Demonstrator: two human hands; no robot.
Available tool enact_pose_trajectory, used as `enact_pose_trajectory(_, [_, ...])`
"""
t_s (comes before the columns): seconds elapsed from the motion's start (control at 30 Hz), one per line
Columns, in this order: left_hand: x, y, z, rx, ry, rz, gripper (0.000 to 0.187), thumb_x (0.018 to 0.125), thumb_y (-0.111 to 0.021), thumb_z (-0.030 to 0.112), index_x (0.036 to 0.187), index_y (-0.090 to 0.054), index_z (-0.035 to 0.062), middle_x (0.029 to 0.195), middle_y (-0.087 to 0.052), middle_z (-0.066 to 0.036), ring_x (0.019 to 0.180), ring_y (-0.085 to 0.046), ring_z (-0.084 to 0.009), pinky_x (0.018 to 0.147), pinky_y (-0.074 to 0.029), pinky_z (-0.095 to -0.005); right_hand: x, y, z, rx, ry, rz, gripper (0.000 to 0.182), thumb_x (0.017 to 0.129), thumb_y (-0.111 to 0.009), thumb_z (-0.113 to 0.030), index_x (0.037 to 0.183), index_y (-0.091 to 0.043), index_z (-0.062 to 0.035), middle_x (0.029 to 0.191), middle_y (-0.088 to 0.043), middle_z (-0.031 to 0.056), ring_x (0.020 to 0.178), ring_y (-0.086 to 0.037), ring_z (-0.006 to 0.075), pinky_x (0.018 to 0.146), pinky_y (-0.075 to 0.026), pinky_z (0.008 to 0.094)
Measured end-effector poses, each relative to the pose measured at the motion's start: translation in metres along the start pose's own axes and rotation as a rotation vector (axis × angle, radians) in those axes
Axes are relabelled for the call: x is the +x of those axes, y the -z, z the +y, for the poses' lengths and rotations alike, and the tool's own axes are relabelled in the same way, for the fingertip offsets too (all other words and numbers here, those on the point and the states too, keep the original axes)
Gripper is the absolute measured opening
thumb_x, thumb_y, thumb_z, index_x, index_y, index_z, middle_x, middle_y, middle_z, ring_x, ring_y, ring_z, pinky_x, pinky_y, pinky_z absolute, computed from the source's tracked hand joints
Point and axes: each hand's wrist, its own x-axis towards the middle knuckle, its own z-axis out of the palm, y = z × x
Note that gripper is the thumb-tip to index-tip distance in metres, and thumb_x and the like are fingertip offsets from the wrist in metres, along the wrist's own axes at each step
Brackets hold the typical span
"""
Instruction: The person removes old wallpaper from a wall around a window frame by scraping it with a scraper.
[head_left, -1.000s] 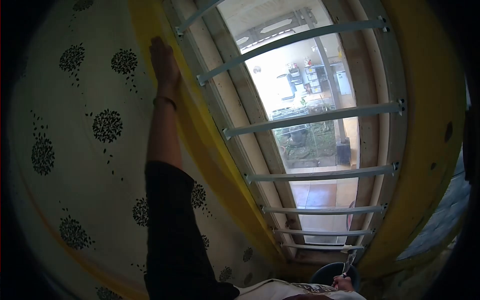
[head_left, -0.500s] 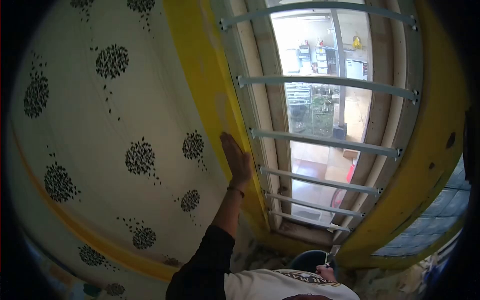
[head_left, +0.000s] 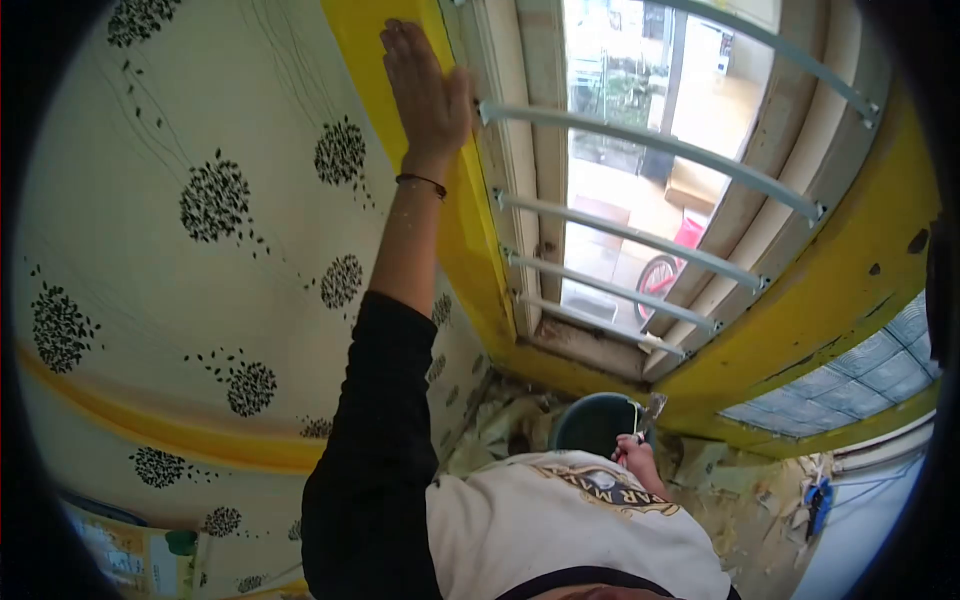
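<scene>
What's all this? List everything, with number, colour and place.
Tall framed window: 1, off-white, upper right
Thin bars: 5 showing, pale grey, across the window
Bicycle-like wheel: 1, red, seen through the window
Black-leaf-patterned wall: 1, cream, left
Flat painted border: 1, yellow, left of the window
Square-tiled glassy panel: 1, greyish, right
Round bucket: 1, dark green, below the window
Flat metal scraper: 1, grey, in the right hand
Torn scraps: many, yellowish, lower right
Unclear object: 1, blue, lower right
Long-sleeved shirt: 1, cream and black, bottom
Thin bracelet: 1, dark, near the left hand
Left hand: 1, bare, over the yellow border
Right hand: 1, bare, gripping the scraper
</scene>
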Motion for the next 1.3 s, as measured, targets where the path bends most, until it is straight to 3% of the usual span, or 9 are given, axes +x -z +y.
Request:
enact_pose_trajectory(0.27, [-0.288, -0.058, 0.095, -0.230, 0.550, -0.103, 0.079, 0.099, -0.023, 0.049, 0.148, 0.001, -0.0080, 0.155, 0.006, -0.029, 0.144, 0.008, -0.0455, 0.116, 0.003, -0.0534, -0.023, -0.004, -0.004, -0.032, -0.062, 0.176, 0.013, 0.083, -0.057, -0.002, 0.094, -0.059, 0.0021, 0.065, -0.054, 0.0068, 0.054, -0.054, 0.0172, 0.055, -0.051, 0.0339])
enact_pose_trajectory(0.33, [-0.330, -0.061, 0.106, -0.126, 0.515, -0.313, 0.078, 0.099, -0.023, 0.048, 0.149, -0.001, -0.0074, 0.156, 0.003, -0.028, 0.144, 0.006, -0.0446, 0.116, 0.002, -0.0536, -0.029, -0.014, -0.009, -0.080, -0.064, 0.219, 0.012, 0.083, -0.057, -0.002, 0.094, -0.060, 0.0024, 0.065, -0.055, 0.0070, 0.055, -0.054, 0.0172, 0.056, -0.052, 0.0341])
enact_pose_trajectory(0.67, [-0.334, -0.069, 0.058, -0.295, 0.464, -0.250, 0.091, 0.093, -0.035, 0.063, 0.151, -0.007, -0.0006, 0.157, -0.004, -0.024, 0.145, -0.004, -0.0411, 0.116, -0.002, -0.0536, -0.033, -0.024, -0.011, -0.146, -0.077, 0.224, 0.015, 0.086, -0.064, -0.008, 0.099, -0.065, -0.0003, 0.072, -0.063, 0.0078, 0.063, -0.062, 0.0165, 0.059, -0.052, 0.0306])
enact_pose_trajectory(0.73, [-0.363, -0.096, 0.027, -0.103, 0.173, -0.097, 0.080, 0.097, -0.034, 0.053, 0.150, -0.011, -0.0026, 0.156, -0.003, -0.026, 0.144, 0.001, -0.0434, 0.115, -0.003, -0.0556, -0.026, -0.022, -0.003, -0.201, -0.060, 0.232, 0.015, 0.085, -0.064, -0.008, 0.098, -0.065, -0.0016, 0.070, -0.063, 0.0086, 0.062, -0.063, 0.0158, 0.055, -0.051, 0.0295])
enact_pose_trajectory(0.87, [-0.289, -0.069, 0.062, -0.132, 0.282, -0.070, 0.088, 0.094, -0.031, 0.062, 0.150, -0.010, -0.0024, 0.156, -0.004, -0.025, 0.144, -0.001, -0.0429, 0.115, -0.003, -0.0545, -0.028, -0.039, -0.004, -0.124, 0.042, 0.305, 0.003, 0.083, -0.059, -0.005, 0.082, -0.062, -0.0040, 0.062, -0.058, 0.0054, 0.053, -0.057, 0.0149, 0.048, -0.045, 0.0303])
enact_pose_trajectory(1.0, [-0.196, -0.030, 0.178, -0.547, 0.459, 0.083, 0.094, 0.093, -0.024, 0.069, 0.151, 0.002, 0.0005, 0.158, 0.006, -0.020, 0.147, 0.006, -0.0333, 0.117, 0.004, -0.0482, -0.016, -0.020, 0.008, -0.092, -0.002, 0.282, 0.012, 0.084, -0.062, -0.006, 0.094, -0.063, 0.0008, 0.070, -0.061, 0.0077, 0.058, -0.060, 0.0164, 0.057, -0.053, 0.0321])
enact_pose_trajectory(1.1, [-0.199, -0.043, 0.274, -1.056, 0.010, 0.003, 0.092, 0.095, -0.032, 0.061, 0.150, 0.006, -0.0020, 0.155, 0.006, -0.028, 0.145, 0.007, -0.0408, 0.116, 0.004, -0.0554, -0.012, -0.006, 0.006, -0.083, 0.042, 0.281, 0.013, 0.083, -0.062, -0.004, 0.095, -0.062, 0.0011, 0.071, -0.060, 0.0085, 0.060, -0.060, 0.0168, 0.060, -0.054, 0.0336])
enact_pose_trajectory(1.2, [-0.135, -0.057, 0.353, -1.285, -0.201, -0.226, 0.078, 0.083, -0.056, 0.039, 0.136, -0.035, -0.0146, 0.144, -0.027, -0.039, 0.135, -0.029, -0.0534, 0.112, -0.024, -0.0575, -0.012, 0.000, 0.009, -0.060, 0.060, 0.290, 0.013, 0.083, -0.063, -0.004, 0.095, -0.063, 0.0009, 0.070, -0.060, 0.0079, 0.061, -0.062, 0.0180, 0.060, -0.054, 0.0336])
enact_pose_trajectory(1.3, [-0.083, -0.100, 0.408, -1.266, -0.267, -0.057, 0.078, 0.082, -0.048, 0.039, 0.141, -0.032, -0.0095, 0.149, -0.026, -0.032, 0.141, -0.023, -0.0447, 0.117, -0.018, -0.0507, -0.029, -0.004, -0.003, -0.055, 0.093, 0.322, 0.008, 0.083, -0.061, -0.004, 0.089, -0.063, 0.0002, 0.064, -0.060, 0.0087, 0.053, -0.062, 0.0195, 0.050, -0.050, 0.0331])
